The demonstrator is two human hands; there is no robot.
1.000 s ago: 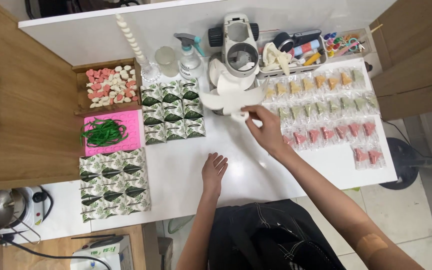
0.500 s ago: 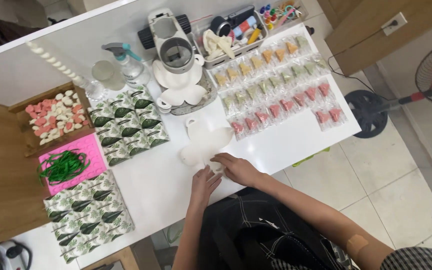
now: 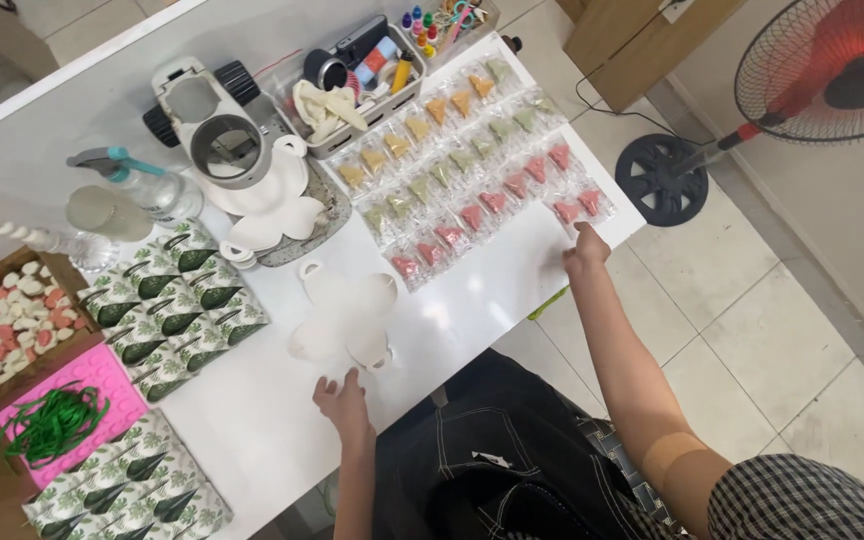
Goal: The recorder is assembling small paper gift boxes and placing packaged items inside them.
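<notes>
white table [image 3: 512, 290] | leaf-print packets [image 3: 182, 300] | sachets [image 3: 472, 170] | white moulds [image 3: 344, 318]

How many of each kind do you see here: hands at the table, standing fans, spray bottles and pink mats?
Hands: 2, the left hand and the right hand
Standing fan: 1
Spray bottle: 1
Pink mat: 1
Total: 5
</notes>
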